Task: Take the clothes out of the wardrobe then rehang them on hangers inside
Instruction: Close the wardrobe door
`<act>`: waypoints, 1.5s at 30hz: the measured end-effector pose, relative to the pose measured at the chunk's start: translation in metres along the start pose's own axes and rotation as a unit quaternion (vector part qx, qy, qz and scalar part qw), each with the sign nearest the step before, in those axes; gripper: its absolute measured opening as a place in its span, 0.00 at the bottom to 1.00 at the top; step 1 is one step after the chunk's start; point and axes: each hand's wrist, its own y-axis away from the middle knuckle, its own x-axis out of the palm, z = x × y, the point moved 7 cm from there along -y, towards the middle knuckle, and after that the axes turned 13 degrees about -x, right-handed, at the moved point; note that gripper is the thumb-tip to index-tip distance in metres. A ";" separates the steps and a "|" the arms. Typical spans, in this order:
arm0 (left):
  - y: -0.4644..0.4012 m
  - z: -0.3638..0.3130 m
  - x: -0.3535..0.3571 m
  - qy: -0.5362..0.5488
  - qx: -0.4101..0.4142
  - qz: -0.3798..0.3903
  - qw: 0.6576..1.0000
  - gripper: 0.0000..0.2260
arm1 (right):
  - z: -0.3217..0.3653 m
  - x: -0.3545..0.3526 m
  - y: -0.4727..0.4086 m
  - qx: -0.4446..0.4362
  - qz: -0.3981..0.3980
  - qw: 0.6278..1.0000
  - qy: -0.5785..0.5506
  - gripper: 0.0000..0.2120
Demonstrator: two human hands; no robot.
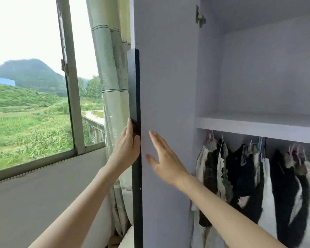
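Wardrobe door: swung open, edge-on. Left hand: fingers wrapped round the door's black edge strip. Right hand: flat, fingers spread, holding nothing, on or just off the inner face.
Clothes: hanging on hangers below the shelf, untouched.
Risks: door swinging into the curtain; crowded hangers snagging when pulled.

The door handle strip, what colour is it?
Black. The long handle strip runs down the door's edge, clearest in the head view.
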 end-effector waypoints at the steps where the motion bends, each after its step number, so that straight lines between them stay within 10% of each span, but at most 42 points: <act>1: 0.001 0.001 0.001 0.030 -0.003 0.005 1.000 0.25 | 0.000 0.001 0.001 0.004 0.000 1.000 -0.011 0.30; 17: 0.061 -0.098 0.044 0.092 0.311 0.081 0.942 0.29 | -0.026 -0.099 0.088 0.021 -0.264 0.963 -0.040 0.23; 27: 0.080 -0.200 0.201 0.025 0.349 0.235 0.907 0.32 | -0.107 -0.203 0.178 0.161 -0.330 0.929 0.035 0.29; 45: 0.032 -0.244 0.370 -0.217 0.318 0.157 0.909 0.41 | -0.239 -0.287 0.192 0.167 -0.022 0.883 0.437 0.35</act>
